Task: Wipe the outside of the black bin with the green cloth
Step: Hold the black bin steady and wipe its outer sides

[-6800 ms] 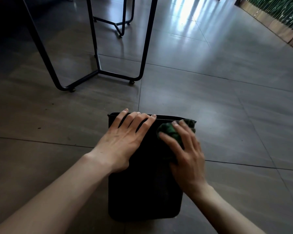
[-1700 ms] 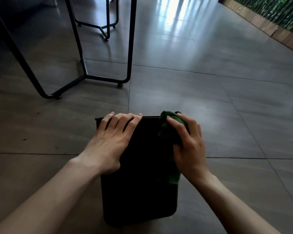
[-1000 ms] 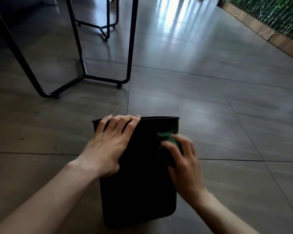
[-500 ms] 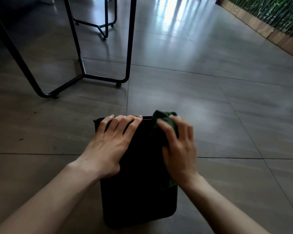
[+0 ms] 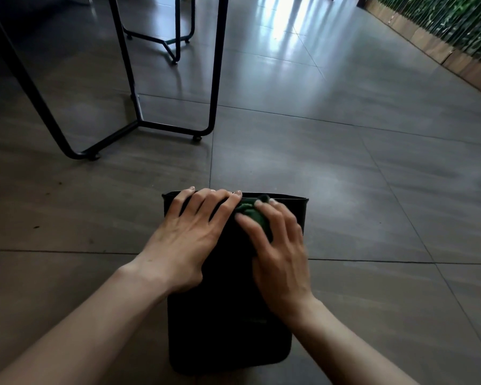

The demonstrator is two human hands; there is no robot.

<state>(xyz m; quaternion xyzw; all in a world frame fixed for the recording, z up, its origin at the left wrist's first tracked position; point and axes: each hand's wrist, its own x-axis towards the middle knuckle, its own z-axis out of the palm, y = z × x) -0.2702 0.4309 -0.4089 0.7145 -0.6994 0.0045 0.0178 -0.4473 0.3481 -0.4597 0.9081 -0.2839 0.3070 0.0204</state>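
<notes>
- Nearest us, two bare forearms reach forward and down onto the black bin (image 5: 228, 315), which lies on its side on the tiled floor (image 5: 345, 190), base toward the camera and open mouth pointing away.
- The left hand (image 5: 189, 234) lies flat on the upturned wall, fingers spread and loosely extended, tips at the rim; it grips nothing, just pins the bin steady.
- The right hand (image 5: 278, 254) presses the green cloth (image 5: 252, 211) against that same wall near the rim, fingers partly curled over the bunched fabric, right beside the left fingertips.
- By my read, the wiping stroke is in full swing on the upper face near the mouth.
- Next, I'd judge, comes a sweep back toward the base, then a roll of the bin to reach the faces now underneath and at the sides; that calls for firm bracing so it doesn't skid.
- The bin itself: matte, dark, rectangular with rounded corners; whether any dirt remains is impossible to tell in this light.
- Farther off stands a black metal table frame (image 5: 214, 79), with a planter wall (image 5: 442, 37) at far right.
</notes>
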